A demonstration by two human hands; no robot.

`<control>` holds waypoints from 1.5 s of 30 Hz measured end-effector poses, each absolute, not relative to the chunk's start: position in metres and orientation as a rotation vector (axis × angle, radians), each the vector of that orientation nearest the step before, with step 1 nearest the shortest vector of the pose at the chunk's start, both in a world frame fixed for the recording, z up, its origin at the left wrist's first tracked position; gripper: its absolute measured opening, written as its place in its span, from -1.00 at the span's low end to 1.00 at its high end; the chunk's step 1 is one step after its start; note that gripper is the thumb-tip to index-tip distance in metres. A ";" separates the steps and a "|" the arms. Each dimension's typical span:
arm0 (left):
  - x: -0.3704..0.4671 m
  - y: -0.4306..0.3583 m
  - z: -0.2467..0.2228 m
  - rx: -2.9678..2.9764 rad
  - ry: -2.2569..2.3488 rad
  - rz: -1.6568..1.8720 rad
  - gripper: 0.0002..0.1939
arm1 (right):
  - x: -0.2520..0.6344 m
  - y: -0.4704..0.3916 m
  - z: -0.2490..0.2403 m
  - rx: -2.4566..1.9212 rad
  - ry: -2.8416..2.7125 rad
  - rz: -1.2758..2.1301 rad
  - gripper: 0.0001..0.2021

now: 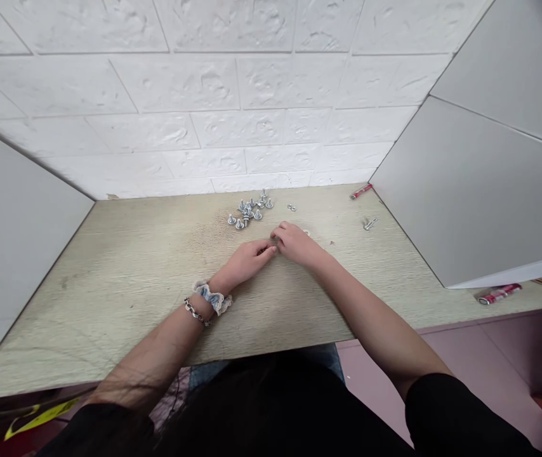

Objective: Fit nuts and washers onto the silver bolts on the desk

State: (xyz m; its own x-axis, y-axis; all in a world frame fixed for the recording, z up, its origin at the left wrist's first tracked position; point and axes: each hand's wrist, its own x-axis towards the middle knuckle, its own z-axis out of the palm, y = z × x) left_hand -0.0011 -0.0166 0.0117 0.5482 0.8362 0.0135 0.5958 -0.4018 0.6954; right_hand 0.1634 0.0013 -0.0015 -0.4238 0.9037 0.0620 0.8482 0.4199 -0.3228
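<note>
White brick-patterned wall [157, 82] across the back, grey panels [490, 158] closing in on both sides, and a pale wood-grain surface [132, 273] between them. From the head view, here we are right at the middle: the left hand [247, 260] and the right hand [294, 244] come together low over the surface, fingers curled inward, tips meeting or very nearly so. Are they pinching something? Cannot tell; the fingers themselves block the sight of it.

Just beyond them sits the cluster of metal screws [257, 215], broad-headed, most standing with their shanks up, crowded close together. A couple of tiny metal pieces [292, 207] lie to the right of that group, and a small pale piece [306, 233] peeks out just beside the right hand. Farther right, loose metal hardware [370, 224] lies near the panel, with one red cylinder [360, 192] behind it and another [499, 294] nearer the front edge.

The step in hand looks like close, two-handed fingertip work, by my reading. From this pose, the next move calls for a light touch, both wrists steady and the fingers kept low, clear of those upright screws.
</note>
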 end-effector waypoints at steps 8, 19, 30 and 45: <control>0.000 -0.020 0.013 2.250 1.123 0.459 -0.66 | 0.162 -0.006 0.005 -1.545 -2.506 0.323 -0.80; 0.001 -0.023 0.013 2.354 1.100 0.458 -0.67 | 0.162 -0.007 0.007 -1.550 -2.529 0.330 -0.80; 0.001 -0.023 0.012 2.353 1.099 0.459 -0.71 | 0.163 -0.004 0.004 -1.538 -2.502 0.350 -0.79; 0.000 -0.020 0.011 2.309 1.099 0.474 -0.69 | 0.163 -0.002 0.002 -1.532 -2.484 0.368 -0.76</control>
State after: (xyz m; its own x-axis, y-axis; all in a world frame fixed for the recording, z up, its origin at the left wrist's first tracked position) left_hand 0.0002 -0.0202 0.0107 0.6063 0.7909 0.0828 0.6031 -0.5252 0.6004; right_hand 0.1629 -0.0016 0.0023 -0.4430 0.8957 0.0384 0.8462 0.4318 -0.3122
